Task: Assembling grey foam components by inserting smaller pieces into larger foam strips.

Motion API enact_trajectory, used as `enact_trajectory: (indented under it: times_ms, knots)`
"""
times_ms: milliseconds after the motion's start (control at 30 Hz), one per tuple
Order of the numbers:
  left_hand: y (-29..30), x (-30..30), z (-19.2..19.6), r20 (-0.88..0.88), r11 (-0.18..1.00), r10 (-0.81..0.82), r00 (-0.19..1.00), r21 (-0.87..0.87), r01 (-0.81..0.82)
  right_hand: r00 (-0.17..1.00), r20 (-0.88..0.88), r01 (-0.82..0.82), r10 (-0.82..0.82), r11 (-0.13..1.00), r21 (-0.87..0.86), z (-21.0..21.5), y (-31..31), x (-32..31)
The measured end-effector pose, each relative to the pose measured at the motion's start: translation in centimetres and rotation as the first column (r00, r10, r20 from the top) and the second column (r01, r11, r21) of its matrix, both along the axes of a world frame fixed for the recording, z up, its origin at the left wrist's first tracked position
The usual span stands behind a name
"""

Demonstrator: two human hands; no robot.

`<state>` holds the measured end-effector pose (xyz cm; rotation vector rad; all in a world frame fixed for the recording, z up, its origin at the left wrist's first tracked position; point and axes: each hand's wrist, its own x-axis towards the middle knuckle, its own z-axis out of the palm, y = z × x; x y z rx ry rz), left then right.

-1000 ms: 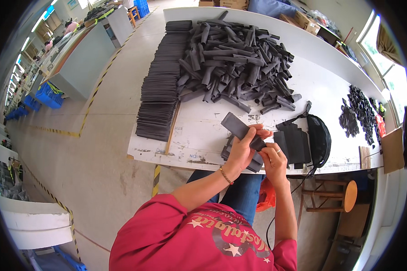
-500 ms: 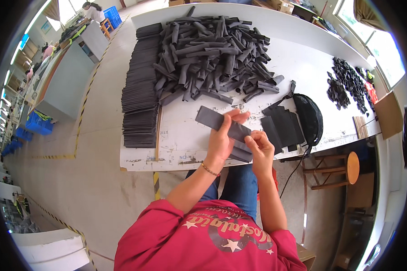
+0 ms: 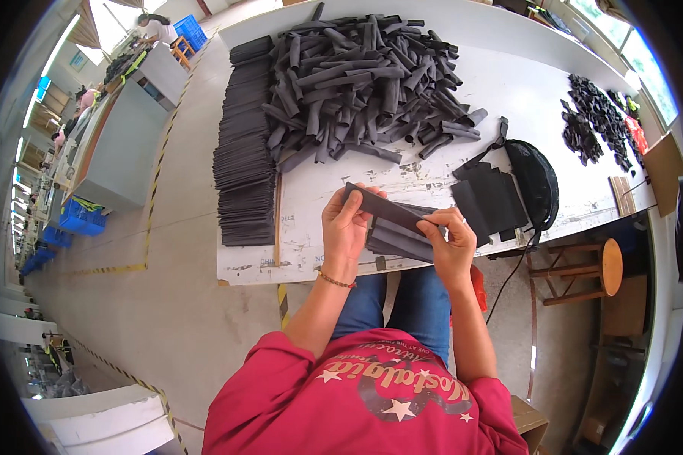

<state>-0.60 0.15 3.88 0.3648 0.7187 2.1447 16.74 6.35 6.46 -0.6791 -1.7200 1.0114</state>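
Note:
A dark grey fabric strip (image 3: pixel 387 207) is stretched at a slant above the front of the table. My left hand (image 3: pixel 344 231) pinches its far left end between thumb and fingers. At its lower right end, my right hand (image 3: pixel 454 244) is closed with thumb against fingertips. Under the strip, between my hands, several similar flat dark pieces (image 3: pixel 399 241) lie at the table edge. Right of my right hand are black flat panels (image 3: pixel 491 199) beside a curved black mesh-like item (image 3: pixel 535 182) with a strap.
A large heap of rolled dark fabric pieces (image 3: pixel 364 76) covers the back of the white table (image 3: pixel 508 83). Along its left edge runs a long stack of flat dark pieces (image 3: pixel 243 167). Small black parts (image 3: pixel 603 117) lie far right. A wooden stool (image 3: pixel 609 267) stands right; a person (image 3: pixel 158 30) sits far left.
The strip has been raised and turned narrower to view. My left hand has moved left along it to its end. The view has shifted slightly.

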Motion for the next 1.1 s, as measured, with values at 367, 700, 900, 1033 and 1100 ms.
enact_trajectory:
  times_ms: [367, 700, 900, 1033, 1100]
  knots:
    - [0.7, -1.0, 2.3, -0.018, 0.977, -0.035, 0.999, -0.209, 0.03, 0.997, 0.024, -0.057, 0.075, 0.903, -0.425, 0.9, 1.7, -0.2]
    - [-2.0, 1.7, -6.7, -0.823, 0.75, -0.175, 0.54, -0.467, -0.469, 0.94, 0.339, 0.24, -0.044, 0.792, -0.562, -7.5, -0.5, 3.8]
    - [-1.9, 2.2, -8.8, -0.936, 0.741, -0.153, 0.318, -0.322, -0.59, 0.695, 0.678, 0.371, -0.238, 0.927, -0.055, -6.6, -0.9, 2.6]
    - [-2.4, 2.4, -9.7, -0.937, 0.76, -0.117, 0.33, -0.299, -0.578, 0.747, 0.576, 0.213, -0.332, 0.94, 0.266, -6.3, 0.8, 2.3]
    - [-2.5, 2.4, -9.8, -0.939, 0.772, -0.107, 0.327, -0.285, -0.568, 0.723, 0.657, 0.075, -0.213, 0.97, 0.232, -7.0, 2.6, 1.9]
